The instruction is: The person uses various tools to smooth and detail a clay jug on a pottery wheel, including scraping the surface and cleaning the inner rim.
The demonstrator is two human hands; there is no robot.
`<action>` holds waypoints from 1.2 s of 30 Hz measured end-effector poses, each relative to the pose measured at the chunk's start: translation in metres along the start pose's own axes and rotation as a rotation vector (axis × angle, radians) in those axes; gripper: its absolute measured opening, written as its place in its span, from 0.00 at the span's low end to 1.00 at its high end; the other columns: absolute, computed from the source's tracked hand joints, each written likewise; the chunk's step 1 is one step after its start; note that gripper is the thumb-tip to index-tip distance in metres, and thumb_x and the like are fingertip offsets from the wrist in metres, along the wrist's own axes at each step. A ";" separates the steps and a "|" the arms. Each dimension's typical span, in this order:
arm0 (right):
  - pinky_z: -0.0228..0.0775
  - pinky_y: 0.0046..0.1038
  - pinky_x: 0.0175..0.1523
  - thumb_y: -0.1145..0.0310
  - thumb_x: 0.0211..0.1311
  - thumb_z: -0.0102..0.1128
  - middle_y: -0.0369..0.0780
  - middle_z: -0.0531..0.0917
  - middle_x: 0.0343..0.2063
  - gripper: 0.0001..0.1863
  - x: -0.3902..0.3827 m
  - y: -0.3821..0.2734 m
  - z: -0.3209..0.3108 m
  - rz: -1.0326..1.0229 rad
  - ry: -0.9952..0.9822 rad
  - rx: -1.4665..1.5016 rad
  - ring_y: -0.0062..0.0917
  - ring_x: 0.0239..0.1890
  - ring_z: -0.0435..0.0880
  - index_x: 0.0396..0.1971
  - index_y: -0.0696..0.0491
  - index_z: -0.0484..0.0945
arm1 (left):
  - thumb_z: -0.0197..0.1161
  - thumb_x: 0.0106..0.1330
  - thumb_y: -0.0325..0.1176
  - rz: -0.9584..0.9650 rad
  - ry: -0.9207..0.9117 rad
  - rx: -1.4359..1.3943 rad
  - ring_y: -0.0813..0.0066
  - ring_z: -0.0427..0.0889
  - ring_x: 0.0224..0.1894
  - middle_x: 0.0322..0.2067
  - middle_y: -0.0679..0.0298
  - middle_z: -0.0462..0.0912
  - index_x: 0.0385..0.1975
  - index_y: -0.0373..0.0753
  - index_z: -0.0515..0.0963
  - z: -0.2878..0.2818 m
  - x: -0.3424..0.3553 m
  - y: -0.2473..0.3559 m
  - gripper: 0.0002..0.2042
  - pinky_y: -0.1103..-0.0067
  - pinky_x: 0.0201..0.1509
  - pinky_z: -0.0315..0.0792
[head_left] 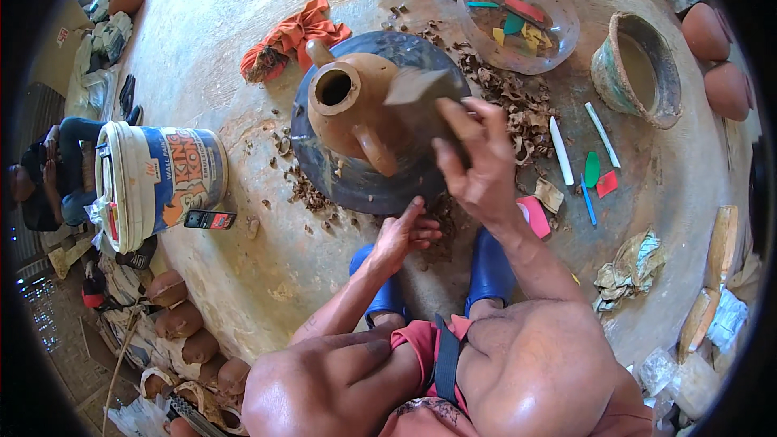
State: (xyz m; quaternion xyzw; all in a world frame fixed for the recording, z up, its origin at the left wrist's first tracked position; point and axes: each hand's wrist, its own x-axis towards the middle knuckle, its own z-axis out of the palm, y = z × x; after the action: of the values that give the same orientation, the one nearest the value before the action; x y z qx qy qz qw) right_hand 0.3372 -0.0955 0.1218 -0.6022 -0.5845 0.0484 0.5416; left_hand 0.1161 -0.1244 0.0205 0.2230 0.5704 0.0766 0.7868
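A brown clay jug [366, 105] stands on a round dark turntable [320, 174] in front of me. Its round mouth faces up at the left; a looped handle and a short stub stick out from its body. My right hand [479, 158] grips a flat grey-brown block [425, 101], smeared by motion, at the jug's right side. Whether the block touches the clay is unclear. At the near rim of the turntable is my left hand [405, 235], thumb raised and fingers loosely bent, with nothing visible in it.
Clay shavings [518, 101] lie right of the turntable. Beyond are a clear basin [520, 61] with coloured pieces and a bucket of murky water [607, 65]. Orange cloth [307, 28] lies far left. A paint bucket [162, 182], a phone [210, 219] and a seated person [53, 170] are left.
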 end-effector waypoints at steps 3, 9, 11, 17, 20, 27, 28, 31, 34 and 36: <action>0.83 0.45 0.51 0.71 0.66 0.70 0.50 0.82 0.51 0.24 -0.033 0.018 0.020 0.227 -0.123 -0.010 0.52 0.50 0.87 0.63 0.50 0.82 | 0.62 0.80 0.58 -0.037 -0.222 0.101 0.65 0.92 0.48 0.52 0.53 0.89 0.67 0.32 0.72 0.016 0.001 0.004 0.33 0.75 0.45 0.83; 0.81 0.48 0.53 0.66 0.68 0.68 0.54 0.85 0.47 0.24 -0.048 0.027 0.005 0.418 -0.184 -0.057 0.54 0.49 0.87 0.62 0.58 0.81 | 0.59 0.83 0.53 -0.107 -0.244 0.223 0.66 0.92 0.51 0.56 0.52 0.89 0.65 0.34 0.75 -0.002 -0.029 0.020 0.27 0.73 0.49 0.82; 0.81 0.49 0.54 0.64 0.69 0.66 0.55 0.86 0.47 0.24 -0.052 0.026 0.010 0.456 -0.220 -0.060 0.56 0.49 0.87 0.61 0.60 0.81 | 0.59 0.82 0.56 -0.066 -0.012 0.107 0.64 0.92 0.50 0.57 0.52 0.88 0.64 0.36 0.75 -0.025 -0.030 0.019 0.28 0.74 0.48 0.82; 0.82 0.43 0.54 0.70 0.62 0.69 0.54 0.86 0.44 0.25 -0.044 -0.015 0.008 0.339 -0.499 0.208 0.51 0.44 0.88 0.60 0.59 0.84 | 0.59 0.80 0.61 0.229 0.331 -0.206 0.69 0.87 0.46 0.52 0.65 0.85 0.65 0.45 0.76 -0.104 -0.019 0.042 0.28 0.73 0.44 0.84; 0.85 0.45 0.47 0.68 0.59 0.70 0.49 0.83 0.43 0.29 -0.020 -0.042 -0.013 0.166 -0.424 0.281 0.50 0.41 0.88 0.63 0.53 0.83 | 0.59 0.80 0.62 0.308 0.344 -0.233 0.72 0.85 0.43 0.52 0.66 0.85 0.64 0.47 0.77 -0.111 -0.001 0.043 0.27 0.75 0.42 0.83; 0.85 0.40 0.42 0.71 0.53 0.76 0.46 0.79 0.46 0.30 -0.005 -0.033 0.023 -0.086 -0.164 -0.012 0.41 0.42 0.87 0.60 0.46 0.85 | 0.58 0.82 0.59 0.311 0.283 -0.262 0.67 0.89 0.44 0.53 0.64 0.85 0.67 0.47 0.70 -0.079 0.001 0.009 0.26 0.72 0.41 0.85; 0.86 0.38 0.42 0.69 0.53 0.76 0.46 0.78 0.47 0.29 -0.013 -0.030 0.025 -0.096 -0.272 -0.016 0.41 0.44 0.87 0.59 0.44 0.85 | 0.59 0.82 0.58 0.271 0.242 -0.270 0.66 0.90 0.44 0.54 0.63 0.84 0.68 0.47 0.68 -0.071 -0.004 0.008 0.26 0.71 0.41 0.85; 0.86 0.38 0.41 0.68 0.53 0.74 0.44 0.80 0.43 0.24 -0.039 -0.019 0.013 -0.053 -0.410 -0.076 0.39 0.43 0.87 0.54 0.44 0.88 | 0.67 0.79 0.49 0.344 0.368 -0.221 0.68 0.89 0.40 0.50 0.62 0.84 0.69 0.47 0.66 -0.044 -0.018 0.018 0.26 0.70 0.41 0.86; 0.86 0.39 0.42 0.67 0.52 0.71 0.42 0.82 0.40 0.25 -0.055 0.005 -0.021 0.001 -0.467 -0.147 0.38 0.41 0.87 0.54 0.44 0.90 | 0.73 0.75 0.43 0.444 0.516 -0.136 0.72 0.86 0.34 0.46 0.62 0.83 0.72 0.45 0.64 -0.049 -0.002 0.018 0.32 0.71 0.38 0.85; 0.84 0.39 0.42 0.70 0.50 0.71 0.44 0.81 0.42 0.27 -0.059 0.014 -0.053 0.151 -0.337 -0.181 0.38 0.41 0.86 0.55 0.47 0.89 | 0.71 0.77 0.45 0.491 0.495 -0.053 0.71 0.88 0.44 0.54 0.61 0.83 0.70 0.39 0.67 -0.065 -0.004 0.024 0.30 0.74 0.38 0.85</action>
State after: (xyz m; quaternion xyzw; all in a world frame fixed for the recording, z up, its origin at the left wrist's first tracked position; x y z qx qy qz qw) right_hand 0.3650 -0.1678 0.0995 -0.6740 -0.6218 0.1364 0.3747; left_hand 0.0574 -0.0870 0.0184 0.3078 0.6712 0.3302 0.5880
